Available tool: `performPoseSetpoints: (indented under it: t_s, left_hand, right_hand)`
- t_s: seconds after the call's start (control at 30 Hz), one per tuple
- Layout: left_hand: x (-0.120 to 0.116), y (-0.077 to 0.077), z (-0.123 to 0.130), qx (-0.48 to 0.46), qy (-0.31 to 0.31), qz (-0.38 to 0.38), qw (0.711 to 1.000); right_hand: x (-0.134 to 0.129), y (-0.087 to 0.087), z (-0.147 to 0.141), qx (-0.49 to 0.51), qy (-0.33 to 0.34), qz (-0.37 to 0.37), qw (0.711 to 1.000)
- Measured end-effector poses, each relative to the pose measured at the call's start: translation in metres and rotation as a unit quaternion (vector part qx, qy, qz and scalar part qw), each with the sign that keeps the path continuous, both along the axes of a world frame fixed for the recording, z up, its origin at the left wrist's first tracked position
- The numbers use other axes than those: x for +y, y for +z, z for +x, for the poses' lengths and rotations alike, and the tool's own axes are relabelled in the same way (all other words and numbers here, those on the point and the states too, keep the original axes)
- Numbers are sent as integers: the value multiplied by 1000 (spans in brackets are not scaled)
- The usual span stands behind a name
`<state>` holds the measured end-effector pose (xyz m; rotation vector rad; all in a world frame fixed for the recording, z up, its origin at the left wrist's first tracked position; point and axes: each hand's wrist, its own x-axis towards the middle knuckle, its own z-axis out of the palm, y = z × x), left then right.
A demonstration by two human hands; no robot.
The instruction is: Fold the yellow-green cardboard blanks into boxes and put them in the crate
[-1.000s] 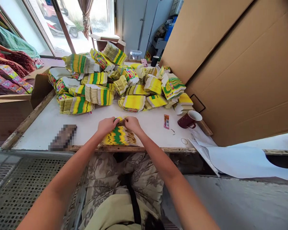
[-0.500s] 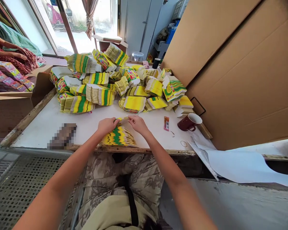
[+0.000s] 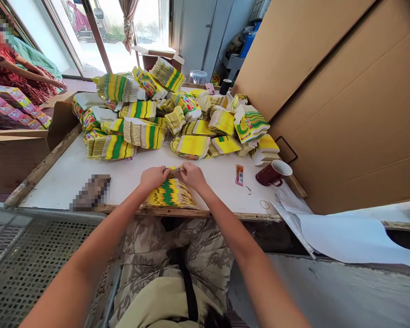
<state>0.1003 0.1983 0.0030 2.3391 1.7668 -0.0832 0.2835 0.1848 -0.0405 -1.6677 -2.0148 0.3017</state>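
Note:
A small yellow-and-white folded paper carton [image 3: 174, 169] is stretched between my two hands, just above the near edge of the white table. My left hand [image 3: 153, 176] pinches its left end between thumb and fingers. At its right end, my right hand [image 3: 193, 175] is closed with the fingertips together. Directly below lies a fanned stack of flat yellow-and-green cartons [image 3: 171, 193] along the wooden table edge. My hands hide part of the carton and the stack's upper side.
Bundles of yellow-and-green cartons [image 3: 145, 133] are heaped across the table's back. A maroon mug [image 3: 271, 174], a small red packet [image 3: 239, 175] and a rubber band [image 3: 264, 204] lie right. Tall cardboard [image 3: 348, 123] borders that side. Left, a person [image 3: 23, 75] sits behind an open box [image 3: 17, 150].
My hands stay on the carton, with the right fingers slightly shifted. The view has tilted a little, and the other person has moved, one arm now reaching further right.

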Motion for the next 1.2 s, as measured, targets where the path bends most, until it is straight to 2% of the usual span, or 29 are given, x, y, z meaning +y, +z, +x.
performPoseSetpoints:
  t_s: [0.27, 0.47, 0.63, 0.73, 0.87, 0.93, 1.03, 1.2]
  left_hand:
    - [-3, -1, -3, 0, -13, 0, 1000]
    - [0, -1, -4, -10, -19, -10, 1000]
    - [-3, 1, -4, -19, -2, -14, 1000]
    - [-3, 1, -3, -21, 10, -22, 999]
    - [1, 2, -2, -23, 16, -32, 999]
    - [2, 2, -1, -22, 11, -34, 999]
    - [0, 3, 0, -19, 0, -28, 999]
    - [-4, 3, 1, -7, -2, -13, 1000]
  right_hand:
    - [9, -1, -28, 56, -101, -59, 991]
    - [7, -8, -42, 125, -83, -102, 983]
    - [3, -4, -25, 139, -78, -106, 981]
    - [-1, 1, -4, 133, -29, -112, 984]
    - [-8, 10, 26, 118, 111, -180, 970]
    - [-11, 13, 36, 108, 158, -202, 960]
    - [-13, 15, 39, 95, 149, -175, 969]
    - [-10, 9, 21, 65, 42, -52, 996]
